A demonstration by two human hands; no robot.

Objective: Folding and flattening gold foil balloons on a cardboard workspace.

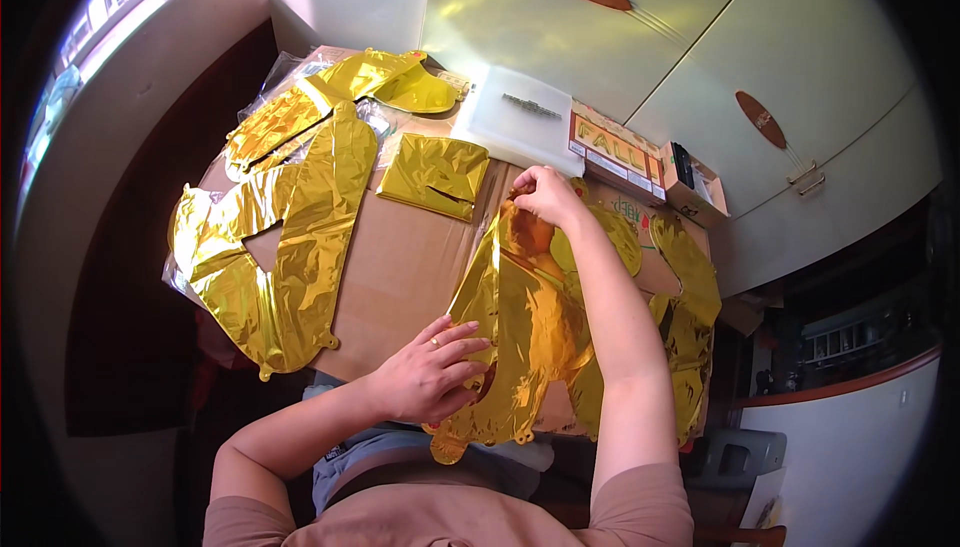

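A flat, uninflated gold foil balloon [525,327] lies in front of me, reaching over the near edge of the cardboard. My right hand [545,197] pinches its far end between thumb and fingers. Lower down, my left hand [432,372], with a ring on one finger, rests its stretched fingers on the balloon's left edge. To the left lies another flat gold balloon [310,277] with a triangular hole. Between the two is a folded gold foil piece [435,175]. More gold foil [685,267] spreads beyond my right forearm, partly covered by it.
Cardboard [395,277] covers the table. At its far side stand a whitish translucent box [515,112], a printed carton [615,152] and a small open box [695,182] with dark items. Another gold balloon [330,92] lies far left. Pale cabinets [560,37] rise behind.
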